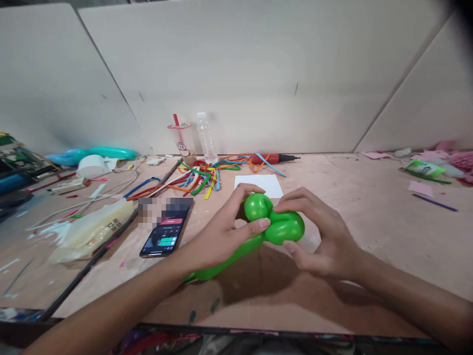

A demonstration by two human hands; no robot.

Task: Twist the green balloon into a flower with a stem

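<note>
Head view: left hand (219, 229) and right hand (330, 239) clamp fingers on the green balloon (286, 232) over the table (391, 231), between its near edge (288, 332) and the white paper (254, 185), with room rightward to a purple stick (435, 202).

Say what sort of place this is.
Likely a craft table for balloon twisting: it shows a twisted green balloon, a pile of limp balloons and what looks like a red pump.
</note>
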